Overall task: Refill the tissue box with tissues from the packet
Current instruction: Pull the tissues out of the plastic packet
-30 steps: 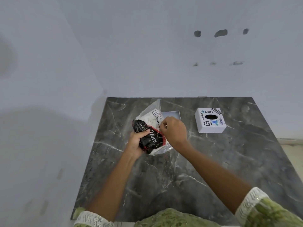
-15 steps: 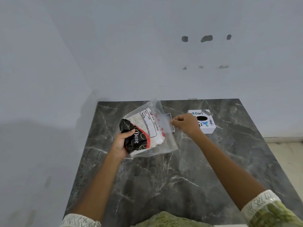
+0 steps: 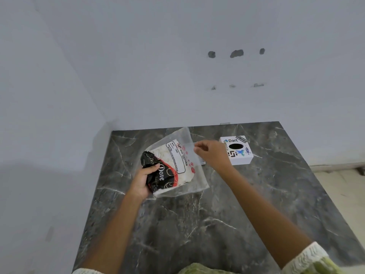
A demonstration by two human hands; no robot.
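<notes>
**Tissue packet held above tabletop, both hands engaged**

The clear plastic tissue packet (image 3: 173, 165), printed with a black-and-red "Dove" panel and a white label, is held tilted above the dark grey marble-patterned tabletop (image 3: 227, 214), near its rear left area.

Left hand (image 3: 144, 179): the grip is closed around the lower black end of the packet, thumb on the upper face and fingers wrapped beneath.

Right hand (image 3: 212, 153): the grip is a pinch, with thumb and fingertips pressed together on the upper right edge of the clear plastic.

The white cube-shaped tissue box (image 3: 237, 150), with an oval black opening in its top face and "Dart" printed stickers, stands on the tabletop just right of the right hand, apart from the packet. A flat pale item lies on the tabletop partly hidden behind the packet and right hand; its identity cannot be determined.

Both forearms extend from green patterned sleeves with white lace cuffs (image 3: 314, 258).
</notes>
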